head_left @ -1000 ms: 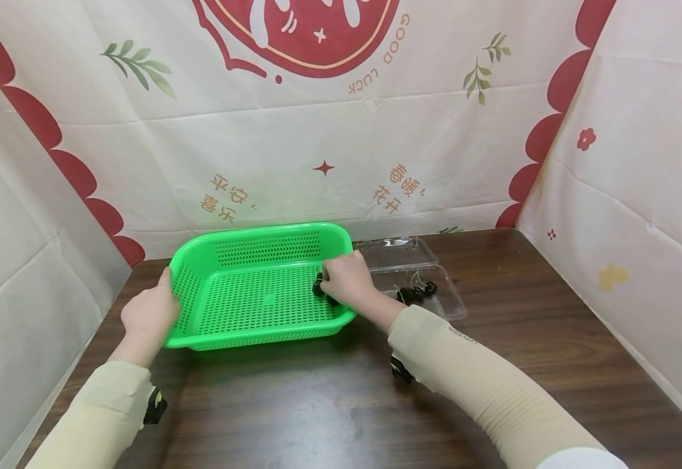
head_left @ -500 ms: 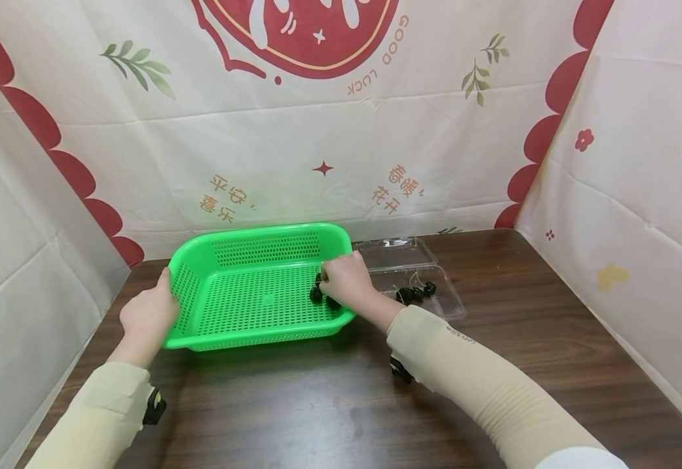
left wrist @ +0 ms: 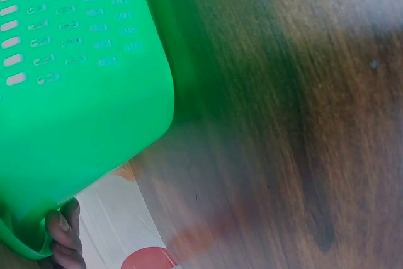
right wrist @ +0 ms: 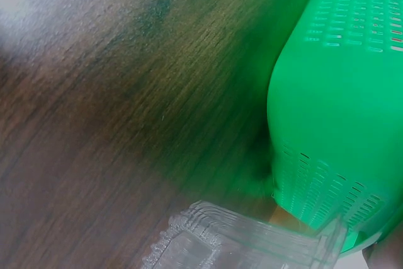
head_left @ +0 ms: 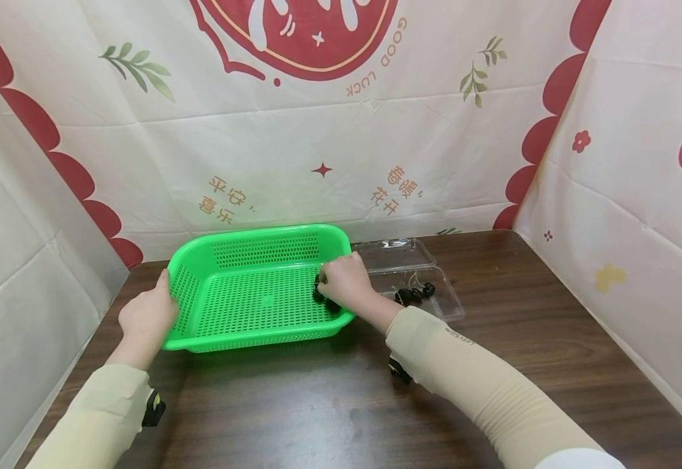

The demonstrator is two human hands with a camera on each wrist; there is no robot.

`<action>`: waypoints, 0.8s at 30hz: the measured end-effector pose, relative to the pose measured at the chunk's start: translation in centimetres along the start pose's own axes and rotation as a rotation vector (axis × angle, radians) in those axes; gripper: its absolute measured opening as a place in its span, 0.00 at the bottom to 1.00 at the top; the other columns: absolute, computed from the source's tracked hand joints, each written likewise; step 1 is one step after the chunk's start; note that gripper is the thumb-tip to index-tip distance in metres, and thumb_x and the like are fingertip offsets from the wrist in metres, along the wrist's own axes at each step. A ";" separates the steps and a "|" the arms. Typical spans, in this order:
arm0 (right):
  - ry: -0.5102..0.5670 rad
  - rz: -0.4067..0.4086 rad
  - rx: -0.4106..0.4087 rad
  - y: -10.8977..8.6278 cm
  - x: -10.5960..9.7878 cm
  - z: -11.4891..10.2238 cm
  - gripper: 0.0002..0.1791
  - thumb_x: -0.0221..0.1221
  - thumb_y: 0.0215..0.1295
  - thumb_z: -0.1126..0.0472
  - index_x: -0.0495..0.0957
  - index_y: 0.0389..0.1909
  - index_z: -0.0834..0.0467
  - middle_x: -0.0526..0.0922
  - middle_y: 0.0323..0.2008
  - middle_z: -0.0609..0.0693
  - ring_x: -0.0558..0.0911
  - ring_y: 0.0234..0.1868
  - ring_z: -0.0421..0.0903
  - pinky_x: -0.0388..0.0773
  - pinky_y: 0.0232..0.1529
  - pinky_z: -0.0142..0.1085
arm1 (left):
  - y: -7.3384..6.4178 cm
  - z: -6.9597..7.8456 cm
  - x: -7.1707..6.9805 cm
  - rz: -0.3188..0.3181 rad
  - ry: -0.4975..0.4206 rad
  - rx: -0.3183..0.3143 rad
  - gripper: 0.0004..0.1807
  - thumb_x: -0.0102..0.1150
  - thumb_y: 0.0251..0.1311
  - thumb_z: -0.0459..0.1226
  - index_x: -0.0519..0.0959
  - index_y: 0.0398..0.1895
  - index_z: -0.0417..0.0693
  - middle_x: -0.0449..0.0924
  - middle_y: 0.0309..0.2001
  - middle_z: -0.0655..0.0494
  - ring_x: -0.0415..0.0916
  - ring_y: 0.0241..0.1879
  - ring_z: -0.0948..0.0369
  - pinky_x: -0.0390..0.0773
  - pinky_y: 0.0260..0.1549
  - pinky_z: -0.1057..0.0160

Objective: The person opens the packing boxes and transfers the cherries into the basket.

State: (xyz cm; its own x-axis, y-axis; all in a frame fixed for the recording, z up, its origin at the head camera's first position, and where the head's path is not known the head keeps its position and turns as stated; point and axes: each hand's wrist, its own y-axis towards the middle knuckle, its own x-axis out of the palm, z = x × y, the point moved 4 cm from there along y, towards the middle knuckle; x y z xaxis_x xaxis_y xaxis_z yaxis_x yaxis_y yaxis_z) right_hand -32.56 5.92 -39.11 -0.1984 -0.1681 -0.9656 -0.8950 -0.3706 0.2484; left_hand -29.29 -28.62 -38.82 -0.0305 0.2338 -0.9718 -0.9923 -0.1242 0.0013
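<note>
A green plastic basket (head_left: 270, 332) with slotted walls and floor rests on the table. At its left end my left hand (head_left: 148, 316) grips the rim, and fingertips (left wrist: 63, 231) curl under that rim in the left wrist view. My right hand (head_left: 346, 279) reaches over the right rim, fingers curled down inside the basket. Dark cherries (head_left: 332, 306) show just below and left of those fingers, partly covered by the hand. Its fingertips are hidden; the cherries bunch right at them. More dark cherries (head_left: 415, 294) with pale green stems lie in the clear plastic box (head_left: 449, 303).
The clear box, its lid (head_left: 396, 253) folded back, stands against the basket's right side, partly behind the right forearm. Brown wood-grain table (head_left: 294, 404) extends in front and to the right. A printed cloth (head_left: 282, 150) hangs close behind the basket, with cloth walls at both sides.
The cherries under my right hand shift slightly, down-left and then back. Both hands and the basket hold nearly the same place; the whole view drifts a little.
</note>
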 end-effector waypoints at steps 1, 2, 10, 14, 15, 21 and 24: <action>0.001 -0.001 -0.001 0.0 0.0 0.0 0.05 0.64 0.59 0.54 0.87 0.28 0.47 0.83 0.24 0.39 0.77 0.29 0.40 0.65 0.48 0.45 | 0.0 0.0 0.0 0.000 0.000 0.001 0.36 0.40 0.67 0.36 0.43 0.76 0.36 0.69 0.19 0.45 0.67 0.19 0.51 0.67 0.18 0.53; 0.002 -0.001 -0.001 0.0 0.0 0.0 0.05 0.64 0.59 0.54 0.87 0.28 0.47 0.83 0.24 0.38 0.77 0.29 0.40 0.65 0.48 0.45 | 0.0 0.0 0.0 0.000 0.001 0.001 0.36 0.40 0.67 0.36 0.43 0.76 0.36 0.69 0.19 0.45 0.67 0.19 0.51 0.67 0.18 0.52; 0.017 0.029 -0.018 0.0 -0.1 0.0 0.11 0.62 0.58 0.56 0.81 0.17 0.46 0.76 0.16 0.37 0.73 0.24 0.40 0.63 0.45 0.45 | 0.2 -0.1 0.2 -0.004 0.017 0.009 0.37 0.42 0.68 0.36 0.43 0.76 0.36 0.70 0.18 0.45 0.68 0.19 0.52 0.67 0.17 0.53; 0.024 0.031 -0.010 -0.1 -0.1 0.0 0.06 0.62 0.58 0.56 0.85 0.23 0.46 0.81 0.21 0.38 0.75 0.26 0.40 0.64 0.46 0.44 | 0.2 -0.2 0.2 0.000 0.017 0.009 0.37 0.42 0.68 0.36 0.43 0.76 0.36 0.70 0.19 0.44 0.68 0.19 0.51 0.67 0.17 0.52; 0.026 0.029 -0.006 -0.1 -0.1 0.0 0.06 0.62 0.58 0.56 0.86 0.26 0.47 0.83 0.23 0.38 0.76 0.27 0.40 0.64 0.47 0.44 | 0.2 -0.2 0.2 0.001 0.018 0.009 0.36 0.42 0.68 0.36 0.43 0.76 0.36 0.70 0.19 0.45 0.68 0.20 0.51 0.67 0.17 0.52; 0.031 0.025 0.004 -0.1 -0.2 0.0 0.06 0.61 0.59 0.55 0.88 0.31 0.47 0.85 0.28 0.39 0.79 0.31 0.42 0.65 0.49 0.45 | 0.2 -0.2 0.3 0.004 0.020 0.008 0.37 0.42 0.68 0.36 0.43 0.76 0.36 0.70 0.19 0.45 0.68 0.20 0.51 0.67 0.18 0.52; 0.033 0.032 0.001 -0.1 -0.3 0.1 0.07 0.61 0.60 0.54 0.88 0.32 0.47 0.85 0.28 0.39 0.79 0.31 0.42 0.65 0.48 0.45 | 0.3 -0.2 0.3 0.001 0.020 0.007 0.37 0.42 0.68 0.36 0.43 0.76 0.36 0.70 0.19 0.44 0.68 0.20 0.51 0.67 0.18 0.52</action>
State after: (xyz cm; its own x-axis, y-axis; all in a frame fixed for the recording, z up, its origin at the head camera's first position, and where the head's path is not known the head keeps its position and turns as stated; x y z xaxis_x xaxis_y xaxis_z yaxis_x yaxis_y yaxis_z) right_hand -32.45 6.05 -38.85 -0.2134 -0.2099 -0.9541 -0.8888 -0.3636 0.2788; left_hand -29.56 -28.82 -39.14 -0.0292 0.2146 -0.9763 -0.9930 -0.1179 0.0038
